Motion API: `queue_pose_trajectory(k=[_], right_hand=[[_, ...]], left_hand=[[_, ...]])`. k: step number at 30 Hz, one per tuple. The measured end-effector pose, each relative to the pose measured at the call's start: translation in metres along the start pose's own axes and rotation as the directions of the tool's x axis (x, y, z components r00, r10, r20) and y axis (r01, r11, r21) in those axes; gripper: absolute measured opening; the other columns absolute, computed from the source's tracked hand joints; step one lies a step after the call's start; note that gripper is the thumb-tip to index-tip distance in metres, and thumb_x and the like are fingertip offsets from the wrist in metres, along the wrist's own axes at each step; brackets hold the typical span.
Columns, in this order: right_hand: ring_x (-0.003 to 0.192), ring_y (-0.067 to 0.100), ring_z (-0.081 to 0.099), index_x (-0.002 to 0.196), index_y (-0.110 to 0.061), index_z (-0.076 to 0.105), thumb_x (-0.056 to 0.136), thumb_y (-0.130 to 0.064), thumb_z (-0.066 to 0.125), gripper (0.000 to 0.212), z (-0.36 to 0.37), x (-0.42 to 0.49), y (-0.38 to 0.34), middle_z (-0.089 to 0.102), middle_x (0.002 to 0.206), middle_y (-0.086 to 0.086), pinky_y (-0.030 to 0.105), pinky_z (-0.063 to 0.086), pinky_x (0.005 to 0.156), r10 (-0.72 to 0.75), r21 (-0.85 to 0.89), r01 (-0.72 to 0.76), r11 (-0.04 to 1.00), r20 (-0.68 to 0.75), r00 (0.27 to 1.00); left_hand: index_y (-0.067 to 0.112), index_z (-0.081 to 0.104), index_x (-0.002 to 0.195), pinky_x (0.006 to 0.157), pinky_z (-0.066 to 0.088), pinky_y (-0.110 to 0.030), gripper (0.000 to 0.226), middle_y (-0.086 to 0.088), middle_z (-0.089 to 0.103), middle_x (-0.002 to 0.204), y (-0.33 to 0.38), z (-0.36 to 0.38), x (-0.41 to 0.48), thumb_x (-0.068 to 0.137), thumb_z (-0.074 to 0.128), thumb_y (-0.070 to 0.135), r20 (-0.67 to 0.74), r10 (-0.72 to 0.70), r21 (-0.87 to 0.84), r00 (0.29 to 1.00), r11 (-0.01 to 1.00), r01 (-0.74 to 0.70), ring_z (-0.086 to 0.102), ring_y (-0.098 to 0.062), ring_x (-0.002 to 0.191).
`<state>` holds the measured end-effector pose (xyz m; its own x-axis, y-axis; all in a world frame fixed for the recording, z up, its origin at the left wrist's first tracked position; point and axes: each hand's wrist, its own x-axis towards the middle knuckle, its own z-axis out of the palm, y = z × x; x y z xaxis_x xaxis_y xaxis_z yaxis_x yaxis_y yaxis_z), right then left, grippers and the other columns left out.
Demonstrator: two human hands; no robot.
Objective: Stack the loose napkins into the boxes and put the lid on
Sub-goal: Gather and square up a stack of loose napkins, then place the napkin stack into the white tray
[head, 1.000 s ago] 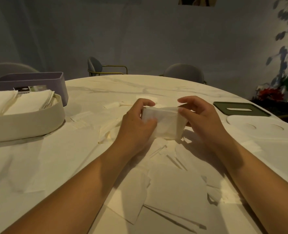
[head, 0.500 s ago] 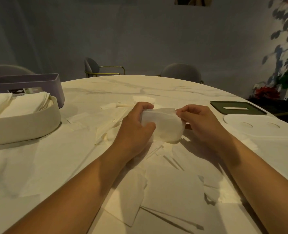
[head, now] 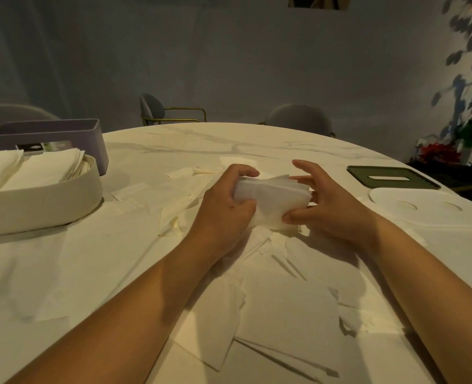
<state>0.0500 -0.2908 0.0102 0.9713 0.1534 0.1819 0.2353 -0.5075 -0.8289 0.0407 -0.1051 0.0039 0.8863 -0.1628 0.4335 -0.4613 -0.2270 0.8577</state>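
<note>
A small stack of white napkins (head: 270,199) is held just above the table centre. My left hand (head: 223,206) grips its left end with curled fingers. My right hand (head: 320,200) holds the right end, thumb under the lower corner and fingers spread against the edge. More loose napkins (head: 284,309) lie scattered on the table in front of me and behind the stack. A cream oval box (head: 43,200) at the left holds two piles of napkins. Behind it stands a purple box (head: 63,134). A white lid (head: 423,206) and a dark green lid (head: 389,177) lie at the right.
The round white marble table (head: 173,142) fills the view, its far edge curving behind the hands. Grey chairs (head: 157,109) stand beyond it against a grey wall. A plant with red flowers (head: 439,152) sits at the far right.
The right hand's fingers have spread open against the stack's right edge, and the napkin stack has flattened out between both hands. The view has shifted only slightly.
</note>
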Motion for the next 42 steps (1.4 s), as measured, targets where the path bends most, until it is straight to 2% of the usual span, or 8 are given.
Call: queue_pose_trajectory(k=[4,10,14,18,27,33,37,42], right_hand=[[0.097,0.015,0.057,0.138,-0.038,0.025,0.077,-0.009,0.076,0.085,0.000,0.000,-0.001,0.048,0.117,-0.012,0.013,0.052,0.070,0.023,0.055,-0.025,0.998,0.031,0.999],[0.092,0.018,0.062,0.102,-0.034,0.054,0.083,-0.008,0.067,0.034,0.002,-0.008,-0.008,0.062,0.100,-0.011,0.019,0.056,0.070,0.026,0.257,-0.037,0.966,0.044,0.999],[0.094,0.021,0.066,0.100,-0.029,0.059,0.088,-0.014,0.063,0.020,0.005,-0.007,-0.014,0.065,0.102,-0.006,0.026,0.058,0.073,0.081,0.442,-0.055,0.895,-0.041,0.996],[0.093,0.024,0.064,0.107,-0.031,0.057,0.089,-0.024,0.063,0.020,0.017,-0.012,-0.022,0.063,0.104,-0.004,0.033,0.057,0.079,0.168,0.574,-0.041,0.818,-0.170,0.971],[0.091,0.017,0.061,0.094,-0.032,0.056,0.090,-0.023,0.062,0.012,0.034,-0.006,-0.060,0.060,0.101,-0.008,0.021,0.053,0.063,0.071,0.402,0.087,0.911,-0.362,0.929],[0.092,0.018,0.059,0.106,-0.026,0.057,0.091,-0.030,0.060,0.015,0.058,0.004,-0.101,0.059,0.104,-0.005,0.022,0.051,0.060,0.099,0.383,0.037,0.923,-0.328,0.939],[0.088,0.019,0.061,0.100,-0.027,0.054,0.087,-0.046,0.059,0.024,0.092,0.011,-0.131,0.057,0.099,-0.008,0.030,0.056,0.071,0.220,0.416,-0.171,0.893,-0.072,0.973],[0.081,0.023,0.064,0.092,-0.020,0.059,0.089,-0.031,0.063,0.012,0.152,0.023,-0.172,0.061,0.094,0.002,0.025,0.056,0.064,0.166,0.323,-0.195,0.926,0.116,0.979]], left_hand=[[0.038,0.046,0.099,0.068,0.054,-0.014,0.049,0.008,0.049,0.105,0.002,-0.001,0.001,0.084,0.056,-0.008,0.024,-0.024,-0.102,0.999,0.994,0.026,0.052,-0.014,0.091],[0.035,0.047,0.105,0.072,0.056,-0.023,0.046,0.008,0.050,0.105,0.004,-0.003,0.004,0.086,0.058,-0.006,-0.024,-0.106,-0.205,0.994,0.974,0.098,0.054,-0.017,0.094],[0.030,0.049,0.115,0.065,0.055,-0.025,0.045,0.001,0.050,0.115,0.005,-0.004,0.007,0.085,0.059,-0.002,-0.053,-0.325,-0.302,0.944,0.906,0.295,0.052,-0.020,0.103],[0.022,0.052,0.117,0.060,0.055,-0.040,0.046,-0.010,0.058,0.115,0.010,-0.011,0.008,0.080,0.058,-0.005,0.096,-0.465,-0.364,0.880,0.807,0.465,0.059,-0.036,0.101],[0.027,0.055,0.109,0.091,0.049,-0.042,0.019,-0.002,0.060,0.110,0.033,-0.033,0.006,0.090,0.060,0.028,0.261,-0.445,-0.138,0.857,0.861,0.489,0.057,-0.024,0.100],[0.027,0.060,0.103,0.076,0.052,-0.032,0.011,-0.002,0.065,0.102,0.036,-0.061,0.004,0.093,0.055,0.027,0.125,-0.370,-0.201,0.921,0.899,0.389,0.061,-0.019,0.091],[0.024,0.053,0.125,0.074,0.051,-0.030,0.032,0.000,0.059,0.117,0.029,-0.101,-0.004,0.095,0.052,0.036,-0.068,-0.401,-0.191,0.913,0.904,0.383,0.058,-0.020,0.100],[0.022,0.048,0.127,0.084,0.050,-0.034,0.031,-0.001,0.057,0.122,0.022,-0.174,-0.014,0.097,0.047,0.030,-0.275,-0.412,-0.258,0.869,0.902,0.346,0.056,-0.021,0.105]])
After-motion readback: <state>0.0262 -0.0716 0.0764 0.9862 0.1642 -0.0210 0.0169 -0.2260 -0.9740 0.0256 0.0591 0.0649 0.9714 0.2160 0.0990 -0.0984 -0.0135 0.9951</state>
